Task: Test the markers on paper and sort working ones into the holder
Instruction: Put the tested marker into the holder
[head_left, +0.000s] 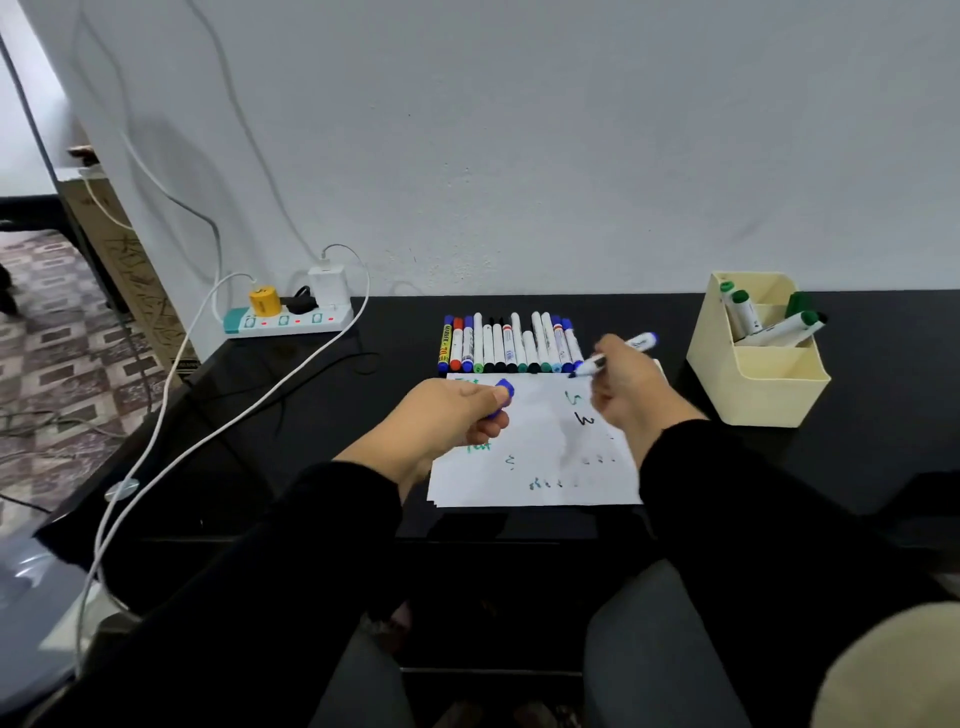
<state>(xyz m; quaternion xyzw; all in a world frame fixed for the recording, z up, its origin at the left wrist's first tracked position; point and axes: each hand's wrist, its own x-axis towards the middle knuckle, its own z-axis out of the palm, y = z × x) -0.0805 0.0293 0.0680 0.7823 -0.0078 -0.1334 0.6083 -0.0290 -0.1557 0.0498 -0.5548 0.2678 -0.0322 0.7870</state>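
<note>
Holding uncapped blue marker (615, 355) in right hand (626, 389) fingers, tip over paper (540, 447) for testing; left hand (447, 415) pinching cap (504, 395).

Uncapped blue marker (618, 355) pinched in right hand (626, 387), tip down over scribbled paper (540, 447). Blue cap (503, 395) in left hand (447, 415). Marker row (511, 345) beyond both hands. Cream holder (758, 358) with green markers (763, 319) right of right hand.

Power strip (288, 320), chargers, perhaps three
</note>
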